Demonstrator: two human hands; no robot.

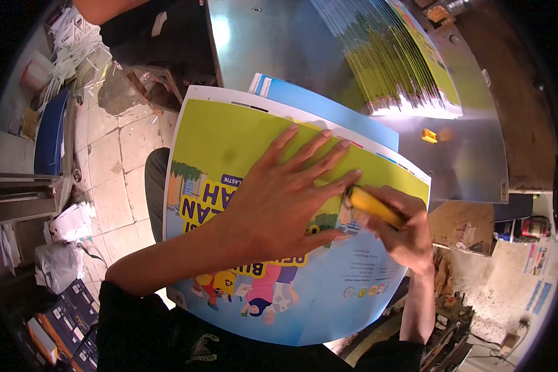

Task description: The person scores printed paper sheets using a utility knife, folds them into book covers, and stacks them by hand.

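A large printed sheet [229, 142], green above and blue below with cartoon figures and lettering, lies across my lap and the metal table's near edge. My left hand [285, 198] presses flat on it, fingers spread toward its far edge. In my right hand [400, 223] is a yellow tool [376, 208], gripped with its dark end against the sheet, close to my left fingertips. Motion blurs that hand, so the tool's exact kind is unclear. Beneath the sheet, a light blue sheet [328, 108] sticks out on the far side.
On the metal table [273, 43] stands a fanned stack of printed sheets [390, 68]. A small yellow plastic piece [429, 136] lies nearer. White paper strips [74, 46] are heaped on the tiled floor [105, 142] at left. Dark boxes [68, 322] sit at lower left.
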